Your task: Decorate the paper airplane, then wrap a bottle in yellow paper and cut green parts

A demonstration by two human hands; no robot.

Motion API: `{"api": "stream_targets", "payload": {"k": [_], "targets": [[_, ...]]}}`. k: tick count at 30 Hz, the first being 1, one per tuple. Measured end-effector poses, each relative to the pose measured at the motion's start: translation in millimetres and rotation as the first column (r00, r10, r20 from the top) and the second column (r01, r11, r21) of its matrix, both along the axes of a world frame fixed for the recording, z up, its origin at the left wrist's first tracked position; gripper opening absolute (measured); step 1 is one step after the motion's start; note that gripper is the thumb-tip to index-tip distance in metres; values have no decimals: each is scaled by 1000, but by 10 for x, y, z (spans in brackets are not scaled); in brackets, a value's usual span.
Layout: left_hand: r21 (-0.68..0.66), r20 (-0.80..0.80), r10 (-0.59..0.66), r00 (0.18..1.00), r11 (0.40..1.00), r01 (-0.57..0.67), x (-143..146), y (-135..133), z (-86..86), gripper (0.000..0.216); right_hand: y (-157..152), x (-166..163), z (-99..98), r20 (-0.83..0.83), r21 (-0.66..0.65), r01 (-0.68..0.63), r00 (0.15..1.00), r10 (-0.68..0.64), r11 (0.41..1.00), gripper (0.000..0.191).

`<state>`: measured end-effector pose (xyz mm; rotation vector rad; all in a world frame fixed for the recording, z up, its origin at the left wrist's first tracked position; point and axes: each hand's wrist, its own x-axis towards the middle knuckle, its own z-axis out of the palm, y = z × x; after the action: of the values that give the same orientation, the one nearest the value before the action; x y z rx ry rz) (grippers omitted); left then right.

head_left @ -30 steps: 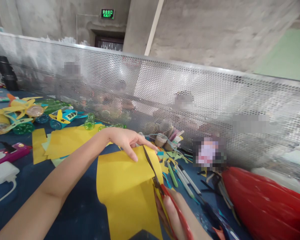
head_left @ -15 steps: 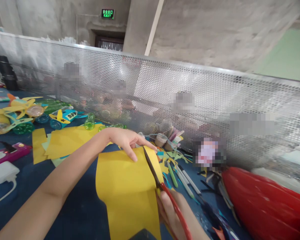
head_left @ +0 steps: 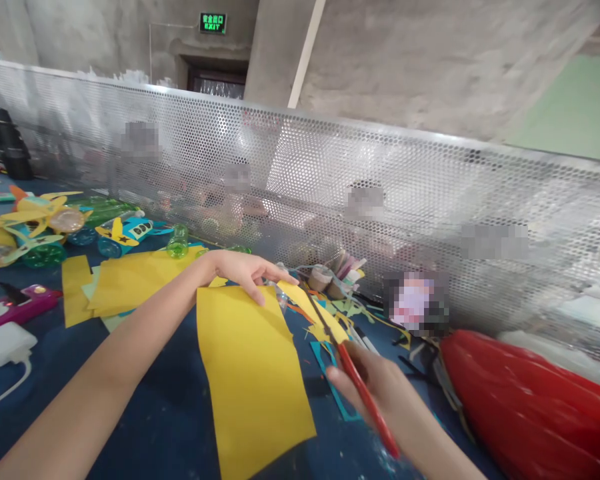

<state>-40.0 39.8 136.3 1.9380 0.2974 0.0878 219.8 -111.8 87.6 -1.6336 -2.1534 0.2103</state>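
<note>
My left hand (head_left: 243, 268) grips the top edge of a yellow sheet of paper (head_left: 253, 373), its thumb in front and its other fingers behind. The sheet hangs over the blue table, its lower edge slanted. My right hand (head_left: 380, 383) is closed around red-handled scissors (head_left: 363, 397), whose dark blades point up and left. Beside the blades is a narrow yellow paper strip (head_left: 341, 331), apart from the sheet's right edge. Its upper end lies by my left fingertips; whether they pinch it I cannot tell.
Yellow sheets (head_left: 135, 280) and bottle-and-paper planes (head_left: 125, 233) lie to the left, near a pink power strip (head_left: 23, 303). Paper scraps, pens and a blue cut-out frame (head_left: 347, 407) are at the right, with a red bag (head_left: 525, 380). A perforated metal screen (head_left: 305, 173) stands behind.
The strip has come away from the sheet's right edge. My right hand and the scissors have moved right, away from the sheet. My left hand has shifted slightly left.
</note>
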Motion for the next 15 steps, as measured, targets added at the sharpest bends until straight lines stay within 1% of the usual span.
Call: {"api": "stream_targets", "payload": {"k": [1,3,5,6,7,9,10,11,13,15], "targets": [[4,-2,10,1000,1000,-10,-14,25,-11,85,44,52,17,21,10,56,998,-56,998,52],[2,3,38,999,999,-38,-50,78,-35,82,145,168,29,1,33,133,991,-133,991,51],[-7,25,56,998,998,-56,-95,124,-58,77,263,311,-4,-19,57,216,976,-215,975,50],[-11,37,57,998,998,-57,-119,141,-67,75,325,391,-38,6,57,252,968,-252,966,49],[-16,45,56,997,998,-55,-143,154,-72,73,387,475,-84,60,42,300,951,-302,953,46],[-33,40,51,998,998,-49,-185,164,-76,69,499,642,-199,277,-9,436,866,-417,900,42],[-47,30,51,998,998,-49,-200,161,-74,68,544,717,-263,384,-41,477,819,-426,878,42],[-66,18,51,999,997,-49,-211,154,-70,66,580,782,-327,419,-64,498,800,-430,865,42],[-115,9,47,999,992,-46,-216,126,-60,65,622,872,-440,465,-92,519,777,-425,850,41],[-155,27,46,999,987,-41,-207,87,-45,63,632,908,-521,482,-100,521,771,-416,848,38]]}}
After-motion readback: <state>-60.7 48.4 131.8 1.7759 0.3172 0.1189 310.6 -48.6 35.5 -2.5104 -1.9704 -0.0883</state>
